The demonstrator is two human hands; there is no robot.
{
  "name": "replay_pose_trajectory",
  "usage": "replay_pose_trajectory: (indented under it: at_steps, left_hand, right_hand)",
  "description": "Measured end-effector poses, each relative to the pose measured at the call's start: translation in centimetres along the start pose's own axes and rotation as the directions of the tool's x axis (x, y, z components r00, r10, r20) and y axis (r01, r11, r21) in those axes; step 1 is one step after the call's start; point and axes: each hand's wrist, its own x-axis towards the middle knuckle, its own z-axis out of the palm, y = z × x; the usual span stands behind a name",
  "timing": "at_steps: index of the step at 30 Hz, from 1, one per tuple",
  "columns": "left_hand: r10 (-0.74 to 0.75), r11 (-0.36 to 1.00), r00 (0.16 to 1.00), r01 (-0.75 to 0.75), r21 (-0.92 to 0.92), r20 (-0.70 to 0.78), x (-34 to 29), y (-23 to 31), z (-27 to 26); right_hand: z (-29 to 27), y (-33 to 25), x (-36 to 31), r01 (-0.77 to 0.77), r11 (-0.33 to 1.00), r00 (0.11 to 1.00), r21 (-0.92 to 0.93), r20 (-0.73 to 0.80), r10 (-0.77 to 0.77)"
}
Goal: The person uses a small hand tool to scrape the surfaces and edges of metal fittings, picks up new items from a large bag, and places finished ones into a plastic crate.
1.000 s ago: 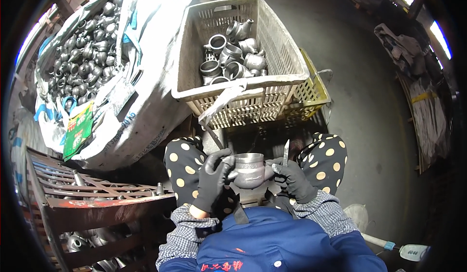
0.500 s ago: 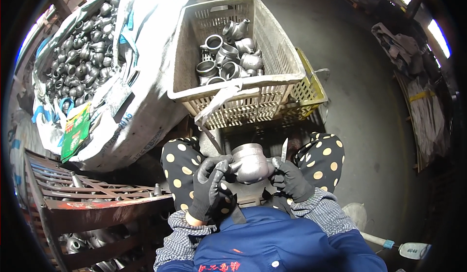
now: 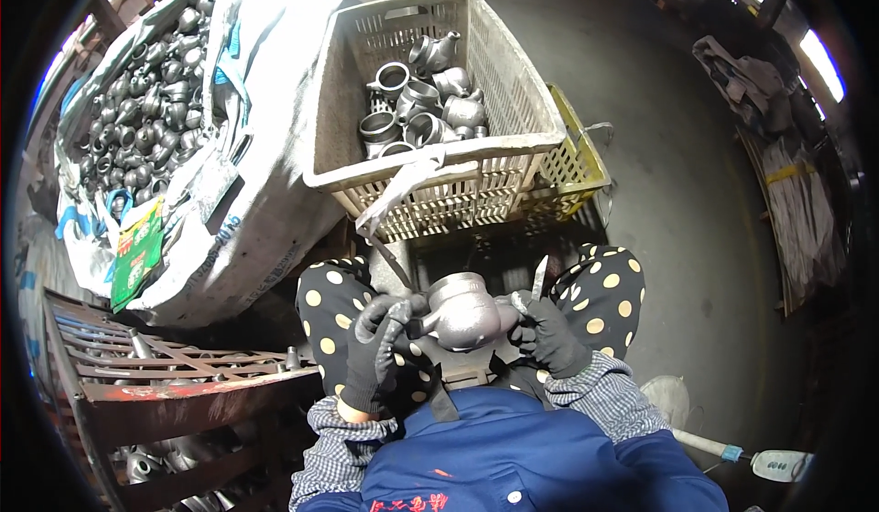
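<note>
A grey metal casting (image 3: 465,315), round-bodied with a wide open collar on top and a stub at each side, is held in front of my lap. My left hand (image 3: 377,343), in a dark glove, is closed round its left stub. My right hand (image 3: 549,336), gloved too, is closed on a narrow flat pointed blade (image 3: 540,276) that sticks up from the fist. Its thumb and finger also touch the casting's right stub. The blade's lower part is hidden in the fingers.
Ahead stands a pale plastic crate (image 3: 439,164) with several similar castings (image 3: 419,100), a yellow crate (image 3: 579,164) behind it. At left are a white sack (image 3: 275,173) full of castings and a rusty metal rack (image 3: 192,411). A pale pole (image 3: 705,446) lies at lower right.
The casting has tipped a little, so less of its collar opening faces up and more of its rounded side shows. Both hands keep their hold; the whole view has shifted slightly.
</note>
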Motion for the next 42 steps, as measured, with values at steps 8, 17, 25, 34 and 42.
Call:
replay_pose_trajectory:
  at_steps: [8,17,25,34,42]
  left_hand:
    - [-0.131,0.986,0.962,0.101,0.134,0.239,2.0,2.9,0.6]
    - [-0.335,0.936,0.842,0.243,0.257,0.424,1.0,-2.7,-0.2]
    - [-0.378,0.849,0.886,0.448,-0.282,0.269,-0.9,-4.0,-0.7]
    - [-0.294,0.849,0.946,0.323,-0.419,0.132,-1.6,-2.8,0.1]
    - [-0.071,0.986,0.997,0.069,-0.154,-0.008,-3.0,3.9,-1.1]
  right_hand:
    - [-0.7,-1.1,0.0,0.077,0.979,0.996,-0.190,0.056,-0.067]
    - [1.4,-2.0,-0.1,0.022,0.980,0.995,-0.196,0.104,-0.001]
    - [0.8,-1.9,-0.9,0.234,0.837,0.971,-0.495,0.079,-0.225]
    - [0.0,-0.7,-0.8,0.273,0.676,0.959,-0.684,0.142,-0.244]
    - [0.2,-1.3,1.8,0.344,0.722,0.938,-0.600,0.246,-0.242]
